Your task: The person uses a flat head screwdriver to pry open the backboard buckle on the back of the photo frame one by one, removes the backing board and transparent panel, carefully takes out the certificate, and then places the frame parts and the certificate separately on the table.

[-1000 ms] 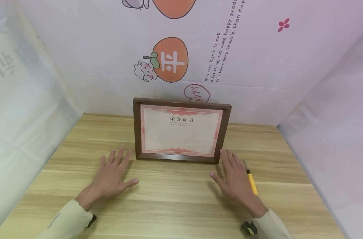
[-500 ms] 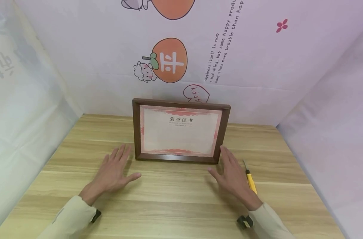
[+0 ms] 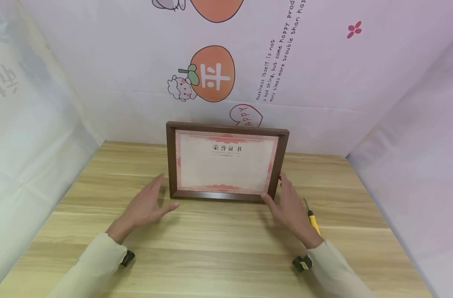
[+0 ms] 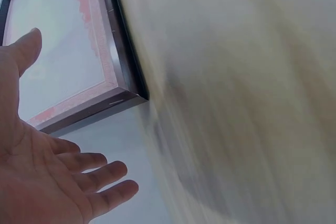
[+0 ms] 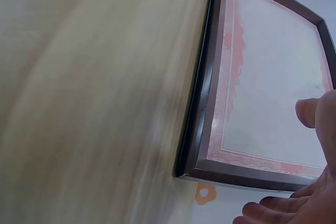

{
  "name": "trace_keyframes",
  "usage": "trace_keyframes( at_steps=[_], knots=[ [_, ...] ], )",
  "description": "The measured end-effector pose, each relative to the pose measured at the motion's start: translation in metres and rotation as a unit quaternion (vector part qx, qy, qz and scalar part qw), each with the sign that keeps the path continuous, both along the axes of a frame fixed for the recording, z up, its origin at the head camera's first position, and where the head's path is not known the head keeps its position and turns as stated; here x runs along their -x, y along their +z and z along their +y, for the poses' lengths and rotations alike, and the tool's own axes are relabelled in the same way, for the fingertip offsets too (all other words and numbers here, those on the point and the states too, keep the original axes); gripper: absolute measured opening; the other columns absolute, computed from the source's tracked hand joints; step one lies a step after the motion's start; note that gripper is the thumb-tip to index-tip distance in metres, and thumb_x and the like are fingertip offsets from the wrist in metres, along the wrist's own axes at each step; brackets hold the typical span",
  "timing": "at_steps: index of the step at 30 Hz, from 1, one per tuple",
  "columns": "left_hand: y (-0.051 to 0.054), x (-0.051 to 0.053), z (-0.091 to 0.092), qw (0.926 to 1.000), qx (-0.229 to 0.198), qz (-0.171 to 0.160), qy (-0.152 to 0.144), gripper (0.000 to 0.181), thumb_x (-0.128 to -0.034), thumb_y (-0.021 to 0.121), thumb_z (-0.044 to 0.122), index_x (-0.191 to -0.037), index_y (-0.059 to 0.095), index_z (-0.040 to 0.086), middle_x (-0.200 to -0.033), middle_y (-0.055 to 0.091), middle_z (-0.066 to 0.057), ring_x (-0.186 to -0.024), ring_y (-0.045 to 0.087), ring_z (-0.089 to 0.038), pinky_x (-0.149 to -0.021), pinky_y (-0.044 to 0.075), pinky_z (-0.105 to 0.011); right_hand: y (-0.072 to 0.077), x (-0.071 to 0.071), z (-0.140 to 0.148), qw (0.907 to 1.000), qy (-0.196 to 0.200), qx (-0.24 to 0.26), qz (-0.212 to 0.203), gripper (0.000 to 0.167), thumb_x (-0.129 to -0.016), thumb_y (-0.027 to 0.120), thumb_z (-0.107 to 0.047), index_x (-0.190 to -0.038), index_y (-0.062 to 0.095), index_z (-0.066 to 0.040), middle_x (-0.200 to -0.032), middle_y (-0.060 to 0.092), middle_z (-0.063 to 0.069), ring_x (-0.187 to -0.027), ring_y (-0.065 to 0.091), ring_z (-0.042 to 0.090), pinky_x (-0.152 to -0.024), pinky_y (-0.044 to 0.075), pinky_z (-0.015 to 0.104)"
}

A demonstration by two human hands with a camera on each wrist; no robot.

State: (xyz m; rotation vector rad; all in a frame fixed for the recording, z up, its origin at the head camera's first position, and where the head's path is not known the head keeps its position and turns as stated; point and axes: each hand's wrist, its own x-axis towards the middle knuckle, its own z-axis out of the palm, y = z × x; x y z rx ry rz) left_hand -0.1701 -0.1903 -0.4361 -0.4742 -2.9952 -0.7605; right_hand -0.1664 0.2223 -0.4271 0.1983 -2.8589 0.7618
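Note:
A brown picture frame (image 3: 172, 165) stands upright, leaning slightly back, and holds a certificate (image 3: 222, 165) with a pink border. Just off its left side is my left hand (image 3: 146, 205), fingers straight and thumb spread; the left wrist view shows a gap between this palm and the frame's edge. At the lower right corner is my right hand (image 3: 290, 209). Its thumb lies in front of the frame and its fingers reach along the outer side. In the right wrist view the right hand's fingers (image 5: 268, 211) look loosely extended; whether they touch the frame is unclear.
A screwdriver with a yellow handle (image 3: 314, 223) lies on the wooden table (image 3: 211, 256), partly hidden by my right hand. Behind the table hangs a white printed cloth (image 3: 129, 74), with pale cloth on both sides. A black wrist strap piece (image 3: 302, 263) shows below the right cuff.
Both hands have moved forward and inward toward the frame's sides, turning from palm-down to palms facing each other. The frame and screwdriver stay in place.

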Motion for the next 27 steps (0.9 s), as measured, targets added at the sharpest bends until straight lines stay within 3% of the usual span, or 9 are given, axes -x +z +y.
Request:
trace_keyframes(
  at_steps=[5,14,19,27],
  knots=[
    [0.003,0.009,0.003,0.9997,-0.011,-0.019,0.009,0.106,-0.0901,0.055,0.066,-0.155,0.010,-0.005,-0.158,0.023,-0.029,-0.141,0.031,-0.049,-0.112,0.033,-0.065,0.002,0.009,-0.002,0.9995,0.003,0.029,0.013,0.086,-0.096,0.060,-0.044,-0.158,0.011,-0.011,-0.151,0.039,0.021,-0.131,0.048,0.042,-0.099,0.047,0.062],
    [0.011,0.020,0.006,0.9989,-0.028,-0.030,0.024,0.107,-0.0890,0.057,0.066,-0.155,0.010,-0.005,-0.158,0.024,-0.028,-0.141,0.032,-0.048,-0.112,0.034,-0.064,0.007,0.020,-0.002,0.9988,0.004,0.046,0.018,0.083,-0.096,0.061,-0.042,-0.156,0.017,-0.008,-0.144,0.047,0.020,-0.126,0.053,0.041,-0.096,0.050,0.060],
    [0.014,0.029,0.009,0.9982,-0.039,-0.035,0.031,0.099,-0.0921,0.062,0.052,-0.155,0.010,-0.004,-0.155,0.031,-0.029,-0.136,0.040,-0.047,-0.110,0.039,-0.062,0.009,0.025,-0.002,0.9982,-0.002,0.059,0.015,0.081,-0.096,0.061,-0.039,-0.156,0.017,-0.008,-0.141,0.049,0.019,-0.125,0.053,0.038,-0.098,0.049,0.059],
    [0.016,0.044,0.017,0.9974,-0.071,-0.009,0.009,0.074,-0.0961,0.061,0.025,-0.151,0.022,-0.005,-0.143,0.047,-0.026,-0.129,0.050,-0.042,-0.106,0.045,-0.057,0.015,0.033,-0.002,0.9968,-0.009,0.079,-0.011,0.077,-0.097,0.059,-0.037,-0.155,0.019,-0.006,-0.136,0.054,0.019,-0.123,0.055,0.038,-0.099,0.050,0.057]
  ],
)
